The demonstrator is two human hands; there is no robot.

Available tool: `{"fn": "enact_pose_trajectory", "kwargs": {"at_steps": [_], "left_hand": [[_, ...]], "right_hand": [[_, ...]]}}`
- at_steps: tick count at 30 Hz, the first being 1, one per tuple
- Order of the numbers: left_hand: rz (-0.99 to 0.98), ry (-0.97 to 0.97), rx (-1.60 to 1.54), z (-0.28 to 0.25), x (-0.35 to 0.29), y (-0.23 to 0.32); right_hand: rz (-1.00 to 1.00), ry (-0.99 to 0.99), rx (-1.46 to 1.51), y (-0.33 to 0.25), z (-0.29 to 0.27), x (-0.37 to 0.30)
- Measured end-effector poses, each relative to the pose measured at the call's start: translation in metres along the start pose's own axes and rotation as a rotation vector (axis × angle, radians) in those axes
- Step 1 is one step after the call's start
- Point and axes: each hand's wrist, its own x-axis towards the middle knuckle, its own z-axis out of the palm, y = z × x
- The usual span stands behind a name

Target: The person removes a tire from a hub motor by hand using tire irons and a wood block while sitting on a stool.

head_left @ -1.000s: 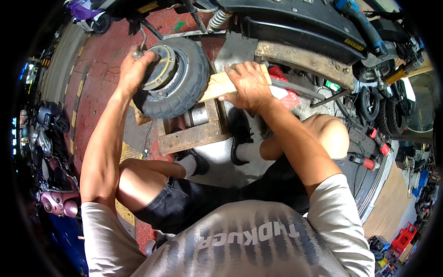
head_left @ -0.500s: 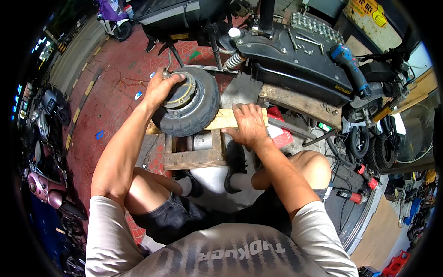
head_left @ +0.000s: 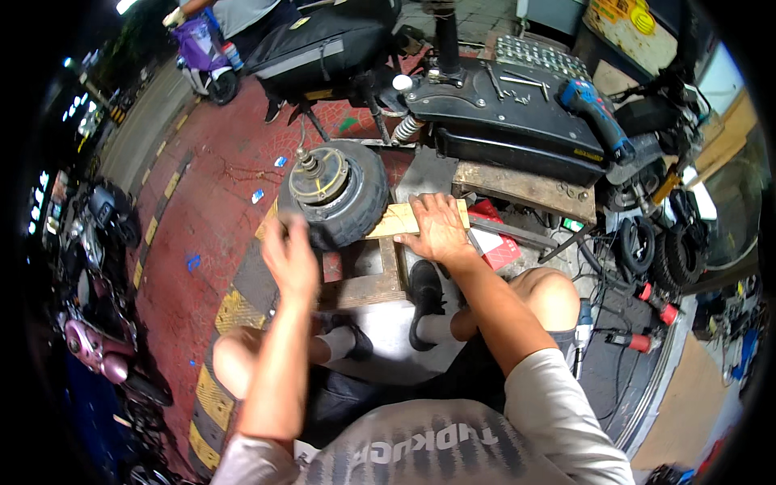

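A wheel (head_left: 362, 198) with a black tyre and a round metal hub (head_left: 318, 175) lies tilted on a light wooden board (head_left: 398, 220). The hub's axle and a cable stick up from its centre. My left hand (head_left: 293, 260), smeared by motion, is beside the tyre's near left edge; whether it touches the tyre or holds anything cannot be made out. My right hand (head_left: 439, 226) rests flat on the board's right part, fingers spread and thumb to the left. Beneath the board stands a small wooden frame stool (head_left: 365, 293).
A black scooter deck (head_left: 505, 109) beyond carries a blue cordless drill (head_left: 596, 120), loose wrenches and a socket set (head_left: 543, 56). Under it stands a wooden bench (head_left: 529, 190). Tyres (head_left: 637, 242) and red-ended power tools (head_left: 634, 341) lie right. Another person (head_left: 246, 20) is by a scooter far left.
My left hand has left the hub and come back toward me, to the tyre's near left side. The hub and axle are uncovered. My right hand stays on the board.
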Motion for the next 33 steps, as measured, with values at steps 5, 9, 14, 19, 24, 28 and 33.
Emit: {"fn": "enact_pose_trajectory", "kwargs": {"at_steps": [5,9,14,19,24,28,33], "left_hand": [[-0.009,-0.608,0.606,0.022,-0.098,-0.053],[-0.058,-0.696,0.711,0.027,-0.096,-0.05],[-0.13,-0.823,0.738,-0.012,-0.101,-0.05],[-0.182,-0.559,0.632,-0.019,-0.085,-0.074],[-0.293,-0.481,0.62,-0.007,-0.075,-0.089],[-0.282,-0.428,0.726,0.009,-0.084,-0.075],[-0.455,-0.546,0.881,0.03,-0.065,-0.07]], "right_hand": [[-0.003,0.017,-0.041,-0.017,0.006,0.002],[0.019,-0.056,-0.043,-0.019,-0.004,0.001],[0.074,-0.155,-0.139,-0.056,-0.01,-0.029],[0.032,-0.095,-0.049,-0.058,-0.012,-0.026],[0.049,-0.091,-0.107,-0.059,-0.01,-0.023],[0.059,-0.128,-0.07,-0.045,-0.008,-0.03],[0.024,-0.033,-0.043,-0.032,-0.003,-0.011]]}}
